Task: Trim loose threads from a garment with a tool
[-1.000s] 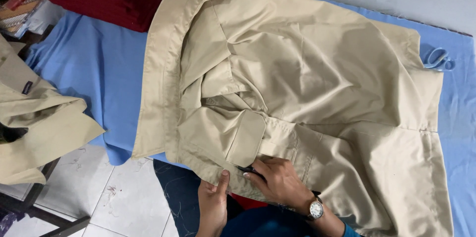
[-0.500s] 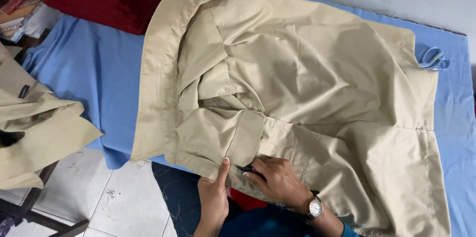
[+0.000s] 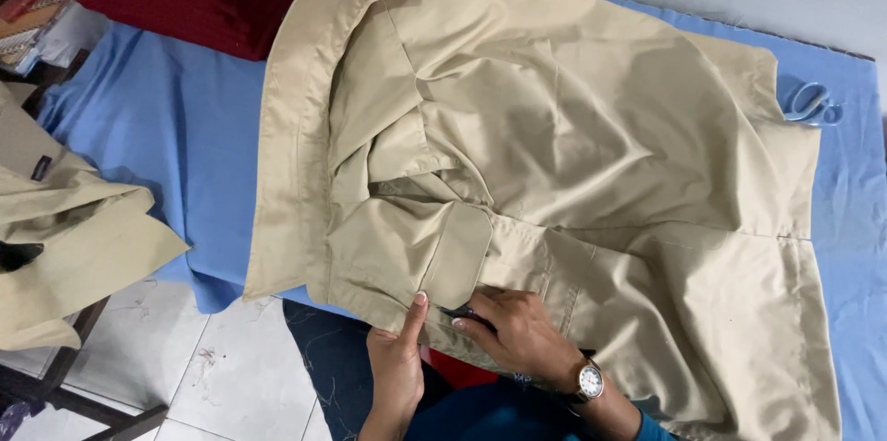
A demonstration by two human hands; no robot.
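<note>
Head view: left hand (image 3: 399, 360) pinches the near hem of a beige cotton garment (image 3: 573, 173). Right hand (image 3: 513, 328) presses a small dark tool (image 3: 459, 314), fingers closed around it, on the garment spread over a blue-covered table (image 3: 157, 127).

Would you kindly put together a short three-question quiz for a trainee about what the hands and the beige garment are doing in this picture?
1. True or false: the beige garment lies spread on a blue cloth.
2. Which hand wears the wristwatch? A) left hand B) right hand C) neither
3. Fill in: both hands rest at the garment's ___ edge, the one closest to the person.

Key
1. True.
2. B.
3. Near; the left thumb presses beside a folded flap, and the right fingers hold something small and dark against the fabric, too hidden to identify.
</note>
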